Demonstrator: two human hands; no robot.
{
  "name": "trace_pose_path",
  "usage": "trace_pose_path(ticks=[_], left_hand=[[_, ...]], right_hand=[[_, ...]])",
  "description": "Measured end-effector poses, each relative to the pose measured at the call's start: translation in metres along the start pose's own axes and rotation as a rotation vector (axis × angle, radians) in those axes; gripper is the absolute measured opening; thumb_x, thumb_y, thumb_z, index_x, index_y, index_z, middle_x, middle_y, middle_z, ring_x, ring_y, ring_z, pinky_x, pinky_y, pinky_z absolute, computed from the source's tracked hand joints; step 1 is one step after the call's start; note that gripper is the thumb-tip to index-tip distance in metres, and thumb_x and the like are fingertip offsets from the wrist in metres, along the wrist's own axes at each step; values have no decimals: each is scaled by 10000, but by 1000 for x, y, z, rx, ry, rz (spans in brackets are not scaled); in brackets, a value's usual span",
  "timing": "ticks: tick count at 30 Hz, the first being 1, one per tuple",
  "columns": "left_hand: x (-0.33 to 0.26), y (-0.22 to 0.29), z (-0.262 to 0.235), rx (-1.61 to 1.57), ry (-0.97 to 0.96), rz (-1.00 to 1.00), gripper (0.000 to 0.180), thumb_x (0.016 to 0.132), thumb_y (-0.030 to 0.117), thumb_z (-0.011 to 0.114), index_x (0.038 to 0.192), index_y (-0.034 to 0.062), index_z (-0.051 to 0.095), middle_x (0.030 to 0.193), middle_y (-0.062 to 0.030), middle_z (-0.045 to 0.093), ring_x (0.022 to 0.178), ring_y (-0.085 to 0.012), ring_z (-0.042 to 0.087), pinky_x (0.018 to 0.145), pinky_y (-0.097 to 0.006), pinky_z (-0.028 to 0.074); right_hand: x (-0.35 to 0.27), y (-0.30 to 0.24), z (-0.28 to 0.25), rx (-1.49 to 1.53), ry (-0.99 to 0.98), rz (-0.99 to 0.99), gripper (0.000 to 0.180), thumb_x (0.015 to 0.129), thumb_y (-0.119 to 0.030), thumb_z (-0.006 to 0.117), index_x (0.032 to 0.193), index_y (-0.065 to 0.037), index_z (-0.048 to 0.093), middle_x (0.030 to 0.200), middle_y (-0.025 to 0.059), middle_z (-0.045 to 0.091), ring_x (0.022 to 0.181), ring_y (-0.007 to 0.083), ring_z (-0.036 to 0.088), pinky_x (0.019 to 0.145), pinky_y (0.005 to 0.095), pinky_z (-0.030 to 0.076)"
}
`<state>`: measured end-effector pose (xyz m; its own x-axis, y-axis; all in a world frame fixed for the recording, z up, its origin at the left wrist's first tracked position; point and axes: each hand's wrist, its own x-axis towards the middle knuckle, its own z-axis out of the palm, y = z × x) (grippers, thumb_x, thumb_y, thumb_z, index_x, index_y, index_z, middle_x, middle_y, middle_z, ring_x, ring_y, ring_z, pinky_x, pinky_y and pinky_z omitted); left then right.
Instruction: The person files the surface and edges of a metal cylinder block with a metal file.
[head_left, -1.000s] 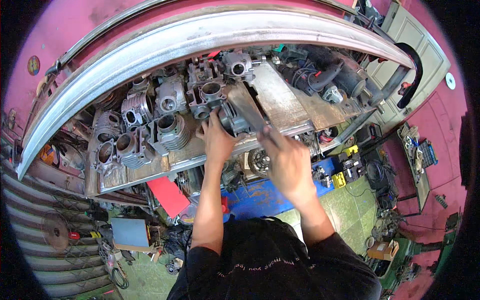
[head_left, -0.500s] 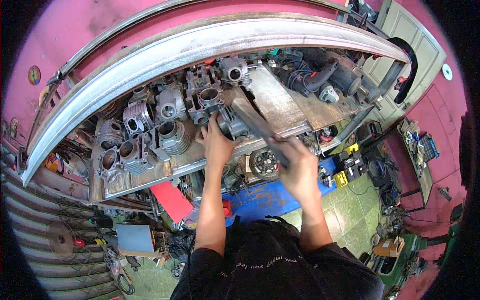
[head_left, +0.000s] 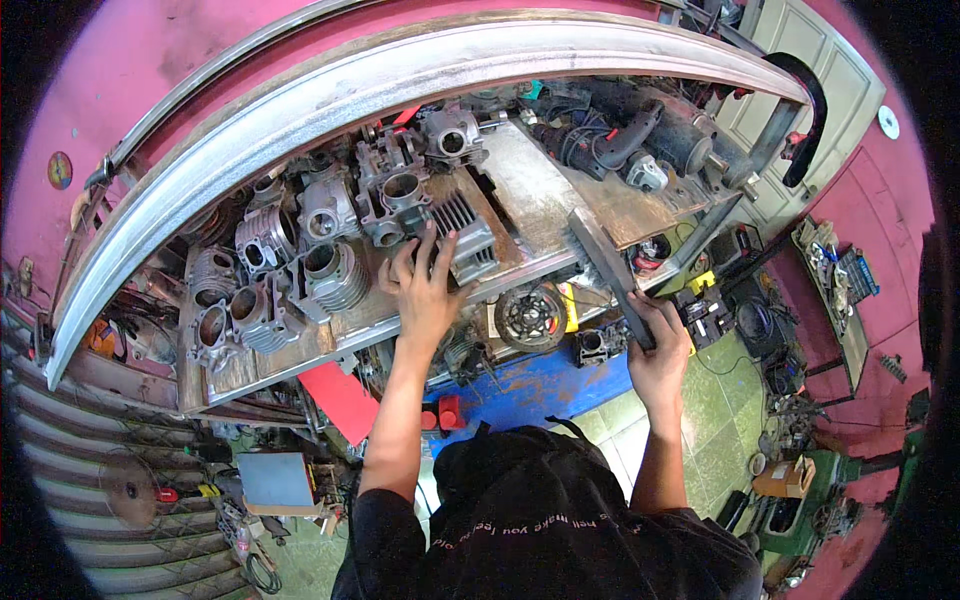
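A finned engine cylinder block (head_left: 462, 232) lies at the bench's front edge with its fins facing up. My left hand (head_left: 425, 290) is at its left side, fingers spread, the fingertips at or against the block; the thumb reaches its near side. My right hand (head_left: 658, 345) is closed round the near end of a long flat grey bar (head_left: 605, 265). That bar slants up and left past the bench edge, apart from the block. Just behind my left fingers stands another cylinder part (head_left: 402, 188) with a round bore.
Several cylinders and cylinder heads (head_left: 335, 275) crowd the bench's left half. Power tools (head_left: 620, 150) lie at the back right. A pale metal plate (head_left: 535, 180) rests mid-bench. A curved white beam (head_left: 400, 85) arches over the back. Below are a blue surface (head_left: 540, 385) and a brake disc (head_left: 530, 318).
The bar has come off the cylinder block and moved right with my right hand. The block has turned, its fins now up, and my left hand's grip has loosened into spread fingers.
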<state>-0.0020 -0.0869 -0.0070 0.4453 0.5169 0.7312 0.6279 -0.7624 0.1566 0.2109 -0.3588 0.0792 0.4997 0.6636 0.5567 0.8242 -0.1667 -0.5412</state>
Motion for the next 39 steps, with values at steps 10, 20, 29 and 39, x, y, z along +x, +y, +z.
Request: trace_pose_path(ticks=[10, 20, 29, 39], left_hand=[[50, 2, -39, -51, -68, 72, 1011, 535, 381, 969, 1467, 185, 627, 1392, -38, 709, 1325, -258, 560, 1207, -592, 212], [61, 7, -44, -195, -124, -126, 1013, 565, 447, 971, 1438, 86, 607, 1398, -178, 635, 1370, -327, 533, 1228, -630, 171], [53, 21, -22, -293, -84, -265, 1223, 613, 371, 1016, 1577, 19, 351, 1489, -244, 522, 1417, -445, 407, 1176, -659, 263], [41, 16, -1, -402, -19, -261, 1250, 576, 299, 1026, 1547, -17, 305, 1473, -286, 455, 1367, -482, 401, 1152, -628, 288]], right_hand=[[-14, 9, 0, 30, -15, 9, 657, 674, 184, 611, 1272, -46, 756, 1235, 172, 733, 1118, 376, 726, 961, 405, 572], [4, -20, 7, 133, 126, -161, 592, 683, 171, 654, 1220, -47, 776, 1234, 149, 755, 1105, 334, 751, 959, 411, 600], [41, -64, 29, 2, 6, -419, 485, 755, 80, 659, 1201, -67, 778, 1279, 38, 757, 848, 263, 689, 777, 398, 590], [48, -88, 38, -173, -187, -548, 455, 820, -43, 684, 1272, -57, 729, 1318, 108, 699, 1002, 283, 696, 799, 408, 582]])
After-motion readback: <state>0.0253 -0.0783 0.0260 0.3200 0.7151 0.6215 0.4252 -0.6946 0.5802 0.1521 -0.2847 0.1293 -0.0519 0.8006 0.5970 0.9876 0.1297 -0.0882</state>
